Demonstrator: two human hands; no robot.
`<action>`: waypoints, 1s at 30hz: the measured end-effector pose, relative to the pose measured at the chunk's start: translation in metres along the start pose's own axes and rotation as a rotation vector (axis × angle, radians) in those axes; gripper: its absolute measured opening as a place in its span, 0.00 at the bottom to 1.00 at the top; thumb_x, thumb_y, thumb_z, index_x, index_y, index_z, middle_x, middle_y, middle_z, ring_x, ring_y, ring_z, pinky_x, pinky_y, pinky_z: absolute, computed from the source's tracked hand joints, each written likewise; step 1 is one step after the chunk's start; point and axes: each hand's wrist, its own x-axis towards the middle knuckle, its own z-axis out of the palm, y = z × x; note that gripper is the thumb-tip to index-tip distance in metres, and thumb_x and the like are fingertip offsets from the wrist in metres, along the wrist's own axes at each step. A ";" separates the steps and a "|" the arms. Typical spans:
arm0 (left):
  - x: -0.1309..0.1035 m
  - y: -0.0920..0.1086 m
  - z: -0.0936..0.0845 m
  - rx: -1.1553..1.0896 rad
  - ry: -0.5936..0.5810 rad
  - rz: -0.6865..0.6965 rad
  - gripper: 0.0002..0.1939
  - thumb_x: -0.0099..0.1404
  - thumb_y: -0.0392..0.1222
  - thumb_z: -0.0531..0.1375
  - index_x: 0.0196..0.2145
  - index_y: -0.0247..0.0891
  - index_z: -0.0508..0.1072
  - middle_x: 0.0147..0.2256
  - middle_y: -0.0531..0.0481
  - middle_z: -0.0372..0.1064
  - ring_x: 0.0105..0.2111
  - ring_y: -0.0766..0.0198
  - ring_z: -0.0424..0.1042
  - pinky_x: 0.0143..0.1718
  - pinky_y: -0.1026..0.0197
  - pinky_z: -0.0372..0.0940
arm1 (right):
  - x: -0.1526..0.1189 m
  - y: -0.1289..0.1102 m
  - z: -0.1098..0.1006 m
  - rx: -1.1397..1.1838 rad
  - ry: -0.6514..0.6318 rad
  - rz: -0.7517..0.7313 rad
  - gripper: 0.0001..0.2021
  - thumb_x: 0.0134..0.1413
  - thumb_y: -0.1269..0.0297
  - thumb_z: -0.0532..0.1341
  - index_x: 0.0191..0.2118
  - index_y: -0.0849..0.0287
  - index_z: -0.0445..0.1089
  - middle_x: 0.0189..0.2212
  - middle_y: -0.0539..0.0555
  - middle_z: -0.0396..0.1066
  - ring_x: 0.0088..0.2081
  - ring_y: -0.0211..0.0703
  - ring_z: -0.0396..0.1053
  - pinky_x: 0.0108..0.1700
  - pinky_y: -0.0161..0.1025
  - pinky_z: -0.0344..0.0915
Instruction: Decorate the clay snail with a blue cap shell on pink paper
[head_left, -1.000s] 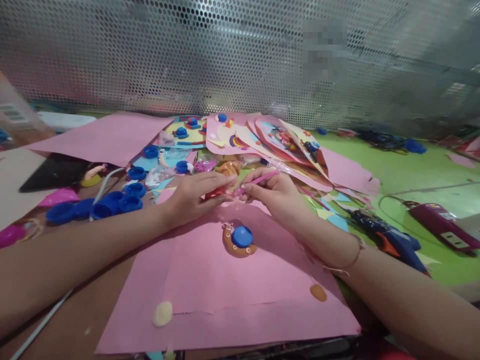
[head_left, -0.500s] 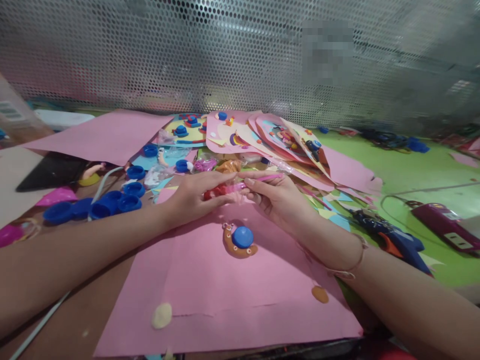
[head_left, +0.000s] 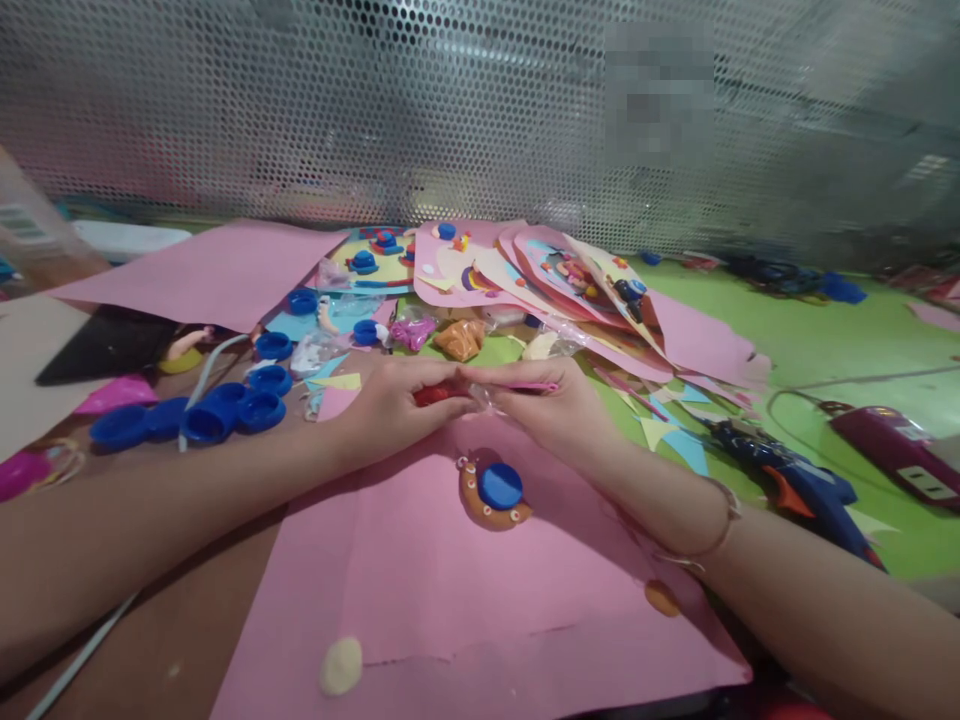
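Observation:
My left hand (head_left: 409, 405) is closed round a red clay packet (head_left: 435, 394) in clear wrapping, above the far part of a pink sheet (head_left: 450, 560). Fingertips of both hands meet at the wrapping. My right hand (head_left: 544, 405) pinches the clear wrapping and also holds a thin pink stick (head_left: 529, 387) lying across its fingers. Just below the hands, on the sheet, a curved brown clay piece (head_left: 480, 508) with small white rings curls round a blue disc (head_left: 500, 486). A cream clay disc (head_left: 341, 667) and an orange-brown one (head_left: 661, 598) lie nearer the sheet's front.
Blue cups (head_left: 206, 420) and a white cable (head_left: 196, 385) are at the left. Decorated pink cards (head_left: 525, 262) lie at the back before a perforated metal panel (head_left: 300, 110). A blue glue gun (head_left: 795, 480) and a maroon power strip (head_left: 889, 440) stand at the right.
My hands have drawn closer over the red packet, covering more of it. The pink stick has tilted flatter and lower. The sheet and clay piece appear slightly further right and lower.

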 end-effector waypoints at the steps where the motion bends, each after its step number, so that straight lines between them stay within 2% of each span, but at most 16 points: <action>1: 0.000 0.000 0.000 -0.011 -0.003 -0.002 0.09 0.57 0.41 0.61 0.22 0.35 0.74 0.21 0.54 0.70 0.22 0.69 0.67 0.26 0.69 0.61 | 0.000 -0.001 0.000 -0.011 0.001 0.005 0.06 0.40 0.70 0.65 0.28 0.52 0.79 0.29 0.49 0.78 0.32 0.40 0.73 0.35 0.38 0.70; 4: 0.002 -0.001 -0.001 -0.048 -0.044 -0.043 0.08 0.58 0.42 0.61 0.25 0.35 0.75 0.23 0.53 0.72 0.24 0.67 0.69 0.28 0.67 0.64 | 0.000 -0.001 -0.002 -0.038 0.023 0.051 0.07 0.39 0.70 0.65 0.29 0.54 0.79 0.22 0.48 0.75 0.23 0.34 0.67 0.24 0.34 0.65; 6: 0.002 -0.004 -0.002 -0.081 -0.069 -0.078 0.10 0.58 0.43 0.61 0.35 0.35 0.76 0.31 0.49 0.76 0.31 0.63 0.73 0.34 0.65 0.67 | 0.002 0.000 -0.005 -0.017 0.072 0.052 0.08 0.40 0.71 0.64 0.30 0.57 0.78 0.17 0.46 0.69 0.18 0.30 0.58 0.19 0.31 0.57; 9: 0.002 -0.009 -0.002 -0.120 -0.061 -0.068 0.24 0.55 0.43 0.63 0.50 0.35 0.70 0.47 0.43 0.72 0.45 0.57 0.71 0.46 0.58 0.67 | 0.007 0.004 -0.011 0.090 0.154 0.025 0.07 0.38 0.70 0.63 0.28 0.58 0.77 0.14 0.45 0.64 0.17 0.28 0.54 0.19 0.31 0.52; 12: 0.001 -0.013 0.000 -0.125 -0.004 -0.056 0.25 0.57 0.43 0.62 0.52 0.36 0.68 0.52 0.41 0.67 0.49 0.56 0.69 0.46 0.57 0.68 | 0.012 0.007 -0.015 0.183 0.190 0.075 0.06 0.36 0.69 0.63 0.26 0.59 0.75 0.16 0.45 0.63 0.17 0.28 0.53 0.18 0.31 0.50; 17: 0.000 -0.016 0.002 -0.208 0.058 -0.118 0.24 0.57 0.51 0.63 0.48 0.35 0.71 0.48 0.41 0.72 0.41 0.60 0.74 0.41 0.62 0.71 | 0.013 0.008 -0.016 0.272 0.130 0.133 0.06 0.39 0.67 0.63 0.28 0.58 0.73 0.15 0.43 0.61 0.16 0.28 0.55 0.19 0.31 0.51; 22: -0.002 -0.017 0.003 -0.177 0.156 -0.150 0.23 0.55 0.50 0.65 0.44 0.32 0.75 0.41 0.41 0.76 0.38 0.58 0.75 0.40 0.60 0.71 | 0.010 0.005 -0.013 0.290 0.073 0.095 0.11 0.40 0.56 0.66 0.30 0.58 0.72 0.16 0.44 0.63 0.18 0.30 0.59 0.21 0.32 0.57; 30: -0.001 -0.014 0.001 -0.171 0.134 -0.227 0.14 0.56 0.41 0.62 0.41 0.36 0.76 0.38 0.47 0.78 0.36 0.60 0.75 0.38 0.61 0.71 | 0.011 0.006 -0.014 0.203 0.089 0.098 0.05 0.41 0.67 0.64 0.29 0.59 0.72 0.14 0.42 0.57 0.16 0.27 0.50 0.18 0.32 0.46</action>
